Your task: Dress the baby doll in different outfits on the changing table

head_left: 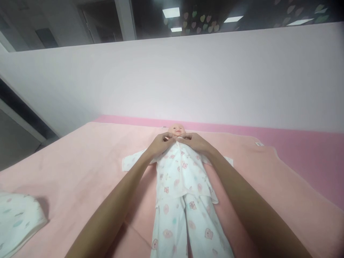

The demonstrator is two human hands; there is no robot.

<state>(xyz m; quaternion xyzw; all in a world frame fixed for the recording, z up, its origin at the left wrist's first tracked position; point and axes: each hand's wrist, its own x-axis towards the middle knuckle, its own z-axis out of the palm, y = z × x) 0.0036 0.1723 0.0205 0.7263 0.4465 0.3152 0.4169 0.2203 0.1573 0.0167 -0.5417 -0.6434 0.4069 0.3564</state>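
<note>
A baby doll (177, 129) lies on its back, its head toward the wall. It wears a white printed top (177, 168) and matching trousers (172, 225), with the sleeves spread out to both sides. At the neckline, just under the doll's chin, my left hand (162, 143) pinches the left side of the collar. My right hand (195, 141) pinches the collar from the other side, the fingertips of both hands almost meeting. The fingers partly cover the collar, so any fastener there is hidden.
A peach blanket (94, 172) lies under the doll on a pink surface (309, 161). At the lower left rests a white printed cloth item (18, 222). A white wall (172, 82) rises behind, with dark glass (150, 18) above it.
</note>
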